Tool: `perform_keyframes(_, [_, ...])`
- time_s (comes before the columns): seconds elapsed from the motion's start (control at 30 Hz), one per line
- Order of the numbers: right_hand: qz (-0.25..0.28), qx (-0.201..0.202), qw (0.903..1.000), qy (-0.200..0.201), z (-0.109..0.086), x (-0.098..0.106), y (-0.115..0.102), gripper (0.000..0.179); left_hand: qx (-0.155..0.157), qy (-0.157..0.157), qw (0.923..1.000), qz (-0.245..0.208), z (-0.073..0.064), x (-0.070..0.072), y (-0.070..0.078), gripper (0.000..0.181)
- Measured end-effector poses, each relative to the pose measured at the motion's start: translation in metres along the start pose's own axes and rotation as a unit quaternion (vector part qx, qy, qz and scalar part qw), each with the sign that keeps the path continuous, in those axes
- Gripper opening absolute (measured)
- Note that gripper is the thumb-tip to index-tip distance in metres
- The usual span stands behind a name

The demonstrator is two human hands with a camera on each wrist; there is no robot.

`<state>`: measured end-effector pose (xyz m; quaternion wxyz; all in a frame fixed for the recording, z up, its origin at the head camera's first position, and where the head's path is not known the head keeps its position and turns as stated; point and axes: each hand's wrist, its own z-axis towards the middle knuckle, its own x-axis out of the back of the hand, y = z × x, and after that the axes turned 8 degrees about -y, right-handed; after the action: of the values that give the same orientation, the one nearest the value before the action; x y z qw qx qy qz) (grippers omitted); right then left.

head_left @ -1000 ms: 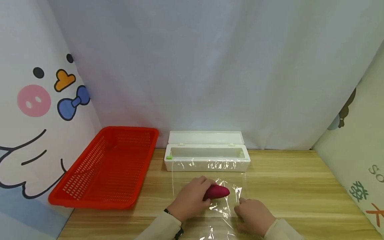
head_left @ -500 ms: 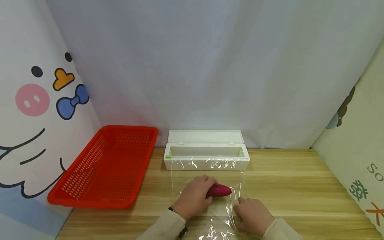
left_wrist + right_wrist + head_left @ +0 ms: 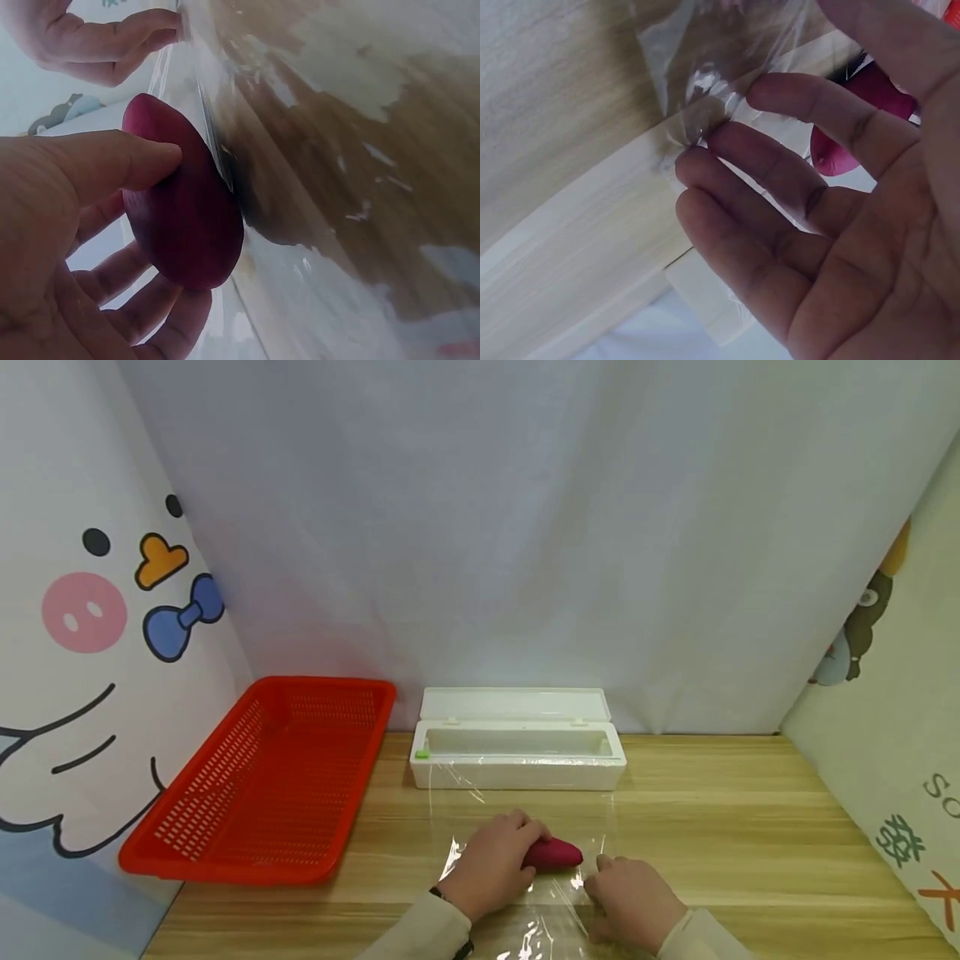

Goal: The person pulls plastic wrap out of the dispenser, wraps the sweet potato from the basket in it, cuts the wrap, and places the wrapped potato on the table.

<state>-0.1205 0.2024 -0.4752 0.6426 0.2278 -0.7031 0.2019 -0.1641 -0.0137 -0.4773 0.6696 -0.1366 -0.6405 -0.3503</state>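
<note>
My left hand [image 3: 491, 864] grips a smooth purplish-red sweet potato [image 3: 553, 854], thumb on one side and fingers round the other, as the left wrist view shows. Its tapered end points right, towards my right hand [image 3: 633, 902]. Beneath it a sheet of clear cling film [image 3: 540, 935] stretches over the table from the front of a white cling film dispenser [image 3: 517, 775]. In the right wrist view, the fingertips [image 3: 694, 214] of my right hand touch the film's right edge, with the fingers nearly straight and the thumb apart.
The dispenser's lid [image 3: 516, 703] stands raised at the back, and a green slider [image 3: 422, 754] sits at its left end. A red plastic basket [image 3: 337, 827] stands on the left of the wooden table [image 3: 720, 827]. Curtains and printed panels enclose the back and sides.
My left hand has shifted slightly right and towards me with the sweet potato. The glare and wrinkles on the cling film have changed. My right hand stays almost in place.
</note>
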Motion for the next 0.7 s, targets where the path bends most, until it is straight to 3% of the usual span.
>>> perform_keyframes(0.43, [-0.003, 0.009, 0.9999, 0.007, 0.0005, 0.0005, -0.0017, 0.034, 0.005, 0.009, 1.0000, -0.001, 0.0012, -0.0045, -0.0037, 0.038])
perform_keyframes(0.7, [0.020, 0.002, 0.9998, 0.002, -0.0008, 0.0020, -0.0018, 0.029, -0.011, 0.006, 0.9992, 0.038, 0.0023, -0.0046, 0.0030, 0.030])
